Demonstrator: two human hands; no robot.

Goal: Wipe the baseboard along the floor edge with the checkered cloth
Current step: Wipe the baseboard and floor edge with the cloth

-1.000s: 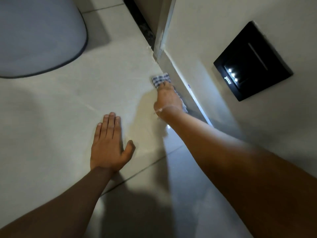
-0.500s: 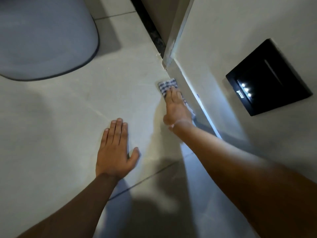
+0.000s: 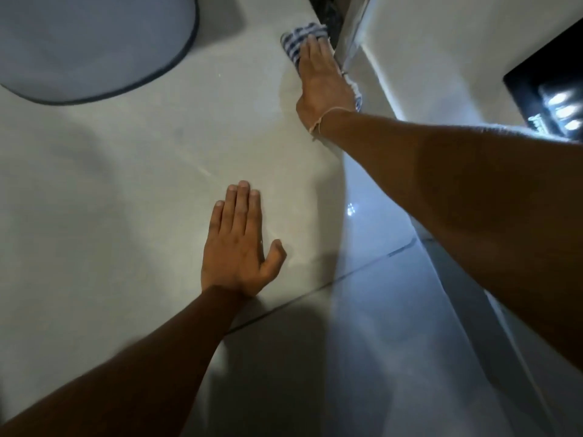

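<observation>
My right hand [image 3: 323, 77] lies flat, fingers straight, pressing the blue-and-white checkered cloth [image 3: 298, 37] against the foot of the wall at the corner by a door frame. The cloth sticks out beyond my fingertips and a frayed edge shows under my wrist. The pale baseboard [image 3: 383, 86] runs back along the wall toward me, mostly hidden behind my right forearm. My left hand [image 3: 239, 247] rests palm down on the tiled floor [image 3: 132, 184], fingers together, holding nothing.
A grey rounded mat [image 3: 94, 45] lies on the floor at upper left. A black wall plate [image 3: 549, 96] with three small lit points sits on the white wall at right. A dark gap [image 3: 326, 9] runs beside the door frame.
My right hand has slid the cloth farther along the baseboard, away from me, up to the corner by the door frame. My left hand stays planted on the floor.
</observation>
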